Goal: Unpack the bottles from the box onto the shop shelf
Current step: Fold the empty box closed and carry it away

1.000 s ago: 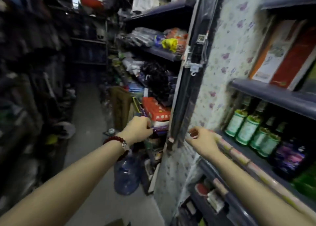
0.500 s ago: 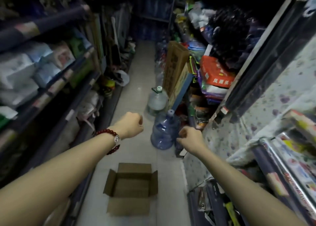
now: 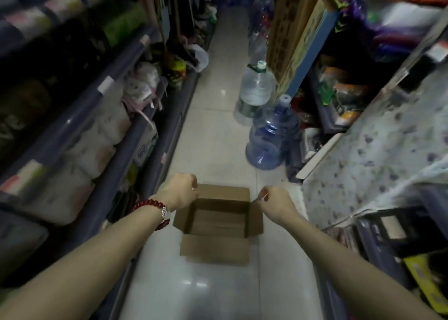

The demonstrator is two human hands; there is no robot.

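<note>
A brown cardboard box (image 3: 219, 216) lies on the aisle floor with its flaps spread wide; I see no bottles inside it. My left hand (image 3: 180, 192), with a red bead bracelet at the wrist, hovers over the box's left flap, fingers curled and holding nothing. My right hand (image 3: 275, 202) hovers over the right flap, fingers also curled and holding nothing. Neither hand touches the box. The shelf with bottles is out of view.
Two big water jugs, a blue jug (image 3: 271, 135) and a clear jug (image 3: 255, 91), stand on the floor beyond the box at the right. Stocked shelving (image 3: 116, 116) lines the left side. A floral-covered shelf end (image 3: 378, 154) stands at the right.
My view swung from the right-hand bottle shelf down to the aisle floor. Both hands dropped from the shelf edge to just above the open box, which now lies between them.
</note>
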